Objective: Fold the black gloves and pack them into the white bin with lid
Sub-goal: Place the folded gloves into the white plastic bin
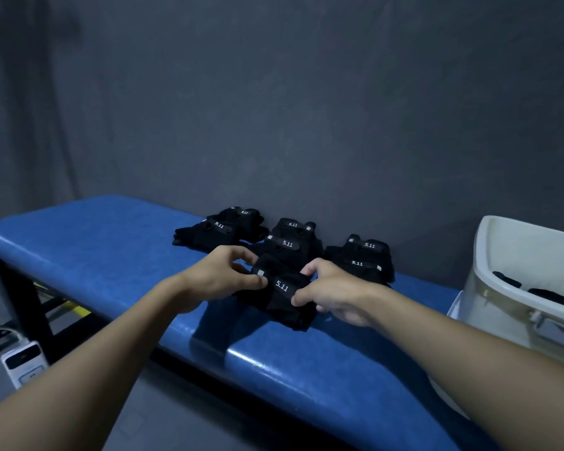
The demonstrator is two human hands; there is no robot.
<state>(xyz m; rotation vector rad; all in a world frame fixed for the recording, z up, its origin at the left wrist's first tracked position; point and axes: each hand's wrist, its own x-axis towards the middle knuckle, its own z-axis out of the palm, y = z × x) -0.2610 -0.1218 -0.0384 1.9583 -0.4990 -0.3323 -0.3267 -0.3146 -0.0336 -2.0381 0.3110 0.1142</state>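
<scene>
Dim grey wall [274, 109] closes off the back of the scene, and a blue padded table [79, 242] runs from nine o'clock down toward five o'clock. At its centre the left hand [222, 278] and the right hand [336, 294] both grasp one black glove bundle [284, 294], thumbs on top and fingers curled round its two ends. Whether the bundle rests on the padding or hangs just above it, I cannot tell.

Folding looks to be the step in hand: the bundle is compact, with its white logo strip facing up, but it is not yet on its way to the bin. Beyond it, toward twelve o'clock, three glove stacks wait against the wall: the left stack [222, 227], the middle stack [290, 242] and the right stack [362, 258].

The white bin [502, 255] stands open at three o'clock, off the table's right end, with dark pieces [551, 296] inside — probably gloves already packed. The next move calls for pressing the fold tight so it does not spring open, then carrying it toward three o'clock and laying it beside those pieces. The lid I cannot make out. A small white device [23, 362] sits low at eight o'clock.
</scene>
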